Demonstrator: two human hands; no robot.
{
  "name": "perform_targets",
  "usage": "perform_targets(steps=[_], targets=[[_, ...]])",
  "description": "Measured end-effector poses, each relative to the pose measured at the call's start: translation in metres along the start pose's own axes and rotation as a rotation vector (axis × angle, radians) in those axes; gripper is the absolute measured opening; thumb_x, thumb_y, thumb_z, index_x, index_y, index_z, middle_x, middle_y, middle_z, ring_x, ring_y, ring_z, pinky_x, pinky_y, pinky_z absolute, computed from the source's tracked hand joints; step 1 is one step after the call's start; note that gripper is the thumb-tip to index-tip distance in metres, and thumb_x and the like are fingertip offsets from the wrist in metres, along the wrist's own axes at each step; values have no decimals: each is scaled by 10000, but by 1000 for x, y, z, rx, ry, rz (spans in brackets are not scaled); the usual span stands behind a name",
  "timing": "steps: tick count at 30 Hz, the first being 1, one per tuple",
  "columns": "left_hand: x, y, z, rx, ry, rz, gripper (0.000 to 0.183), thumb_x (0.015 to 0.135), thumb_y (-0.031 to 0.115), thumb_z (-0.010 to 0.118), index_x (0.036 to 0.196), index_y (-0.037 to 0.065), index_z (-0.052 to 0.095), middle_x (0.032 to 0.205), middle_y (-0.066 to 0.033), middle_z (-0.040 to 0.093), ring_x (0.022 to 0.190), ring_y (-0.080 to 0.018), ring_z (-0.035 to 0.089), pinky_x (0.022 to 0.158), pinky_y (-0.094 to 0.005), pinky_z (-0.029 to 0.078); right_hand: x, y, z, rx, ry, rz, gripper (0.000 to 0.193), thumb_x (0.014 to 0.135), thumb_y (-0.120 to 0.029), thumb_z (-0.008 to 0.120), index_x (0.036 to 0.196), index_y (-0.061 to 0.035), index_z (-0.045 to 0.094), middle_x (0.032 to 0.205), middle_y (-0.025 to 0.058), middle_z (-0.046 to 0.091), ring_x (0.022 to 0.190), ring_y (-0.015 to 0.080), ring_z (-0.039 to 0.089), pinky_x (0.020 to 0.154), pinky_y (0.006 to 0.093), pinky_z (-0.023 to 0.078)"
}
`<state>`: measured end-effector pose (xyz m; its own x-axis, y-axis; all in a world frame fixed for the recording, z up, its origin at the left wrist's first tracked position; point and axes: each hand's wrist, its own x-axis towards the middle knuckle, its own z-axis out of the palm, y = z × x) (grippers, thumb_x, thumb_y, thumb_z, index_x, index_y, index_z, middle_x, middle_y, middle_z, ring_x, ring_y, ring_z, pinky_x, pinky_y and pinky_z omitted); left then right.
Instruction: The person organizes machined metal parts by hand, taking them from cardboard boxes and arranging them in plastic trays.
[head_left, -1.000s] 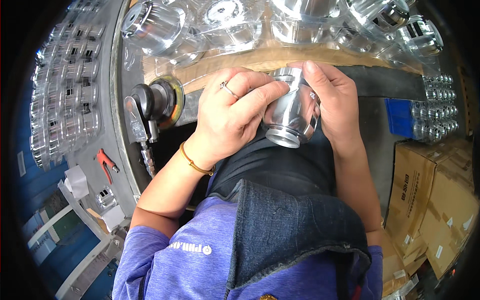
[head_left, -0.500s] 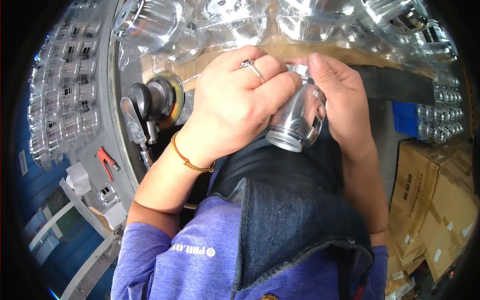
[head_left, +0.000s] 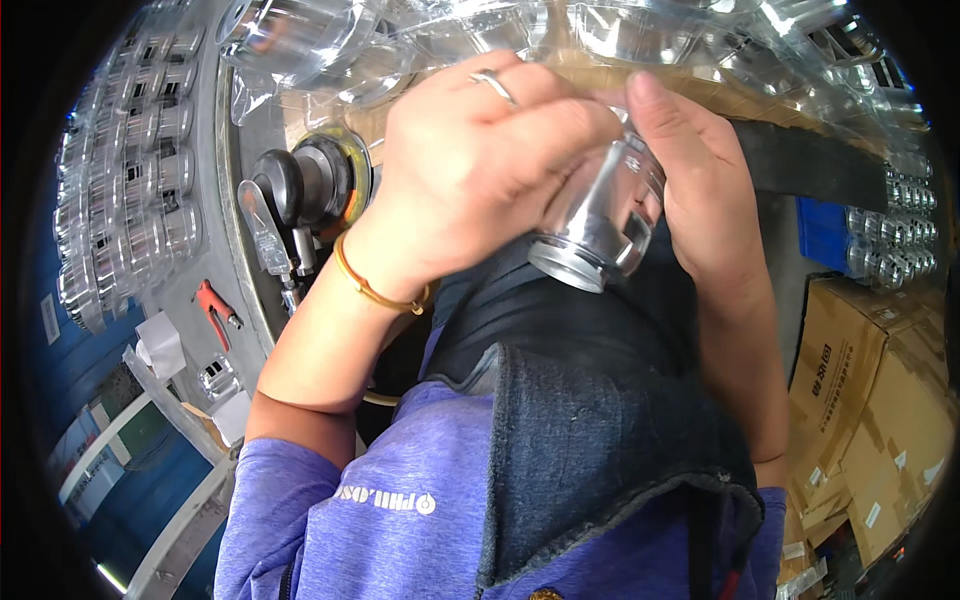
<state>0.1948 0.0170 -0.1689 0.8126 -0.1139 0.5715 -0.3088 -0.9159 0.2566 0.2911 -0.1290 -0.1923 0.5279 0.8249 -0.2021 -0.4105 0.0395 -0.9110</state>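
A shiny, mirror-like metal cylinder point(head_left: 600, 215) with a stepped, ringed end is held tilted above my lap, that end toward me. My right hand point(head_left: 695, 170) grips it from the right, thumb raised near its far end. My left hand point(head_left: 480, 165) wears a ring and a bracelet; its curled fingers lie against the cylinder's left side and far end. Those fingertips are hidden behind the hand and slightly blurred, so I cannot make out whether they also hold something small. Left of my left wrist lies a round-padded air sander point(head_left: 315, 180) on the bench.
Clear plastic trays with shiny metal parts point(head_left: 460, 40) line the bench's far side. More stacked trays point(head_left: 130, 180) stand at the left, near a red-handled tool point(head_left: 213, 305). At the right are a blue bin point(head_left: 822, 235) and cardboard boxes point(head_left: 850, 380). A dark apron point(head_left: 610, 440) covers my lap.
Both hands have shifted slightly away from me. My left hand has turned and slid further over the cylinder, covering more of its far end. The cylinder is still held.
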Motion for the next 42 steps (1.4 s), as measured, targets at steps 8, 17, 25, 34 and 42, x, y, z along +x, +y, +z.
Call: perform_targets(steps=[8,17,25,34,42], targets=[[-2,8,1,-7,-2,37,239,576,47,715,808,98,684,746,-25,609,623,-180,564,557,-273,459,1,2,0,-71,-10,-3,348,944,-291,464,941,16,629,640,5,577,502,27,473,448,171,360],[-33,-16,-10,-104,-146,-209,188,685,20,708,865,67,677,751,-47,611,670,-188,575,606,-268,462,1,3,9,-90,73,1,509,936,-435,444,940,37,634,573,-9,514,465,29,435,429,185,343],[-6,-10,-15,-56,-176,-65,175,688,57,707,856,74,660,746,-43,619,678,-191,598,604,-278,477,-3,-3,10,-110,53,-22,646,879,-588,429,942,23,630,588,-23,512,504,19,447,446,171,343],[18,-4,-9,-133,-121,78,183,667,72,712,842,74,658,758,-33,604,720,-202,582,620,-299,465,1,5,-3,-234,-17,-50,879,836,-730,230,1044,45,588,703,12,590,519,15,440,447,155,292],[20,3,-13,-110,-126,71,146,663,94,728,800,93,677,729,-17,597,689,-188,577,606,-303,468,10,11,-5,-349,-110,-9,935,796,-779,146,976,11,612,660,-13,566,523,28,453,453,176,324]])
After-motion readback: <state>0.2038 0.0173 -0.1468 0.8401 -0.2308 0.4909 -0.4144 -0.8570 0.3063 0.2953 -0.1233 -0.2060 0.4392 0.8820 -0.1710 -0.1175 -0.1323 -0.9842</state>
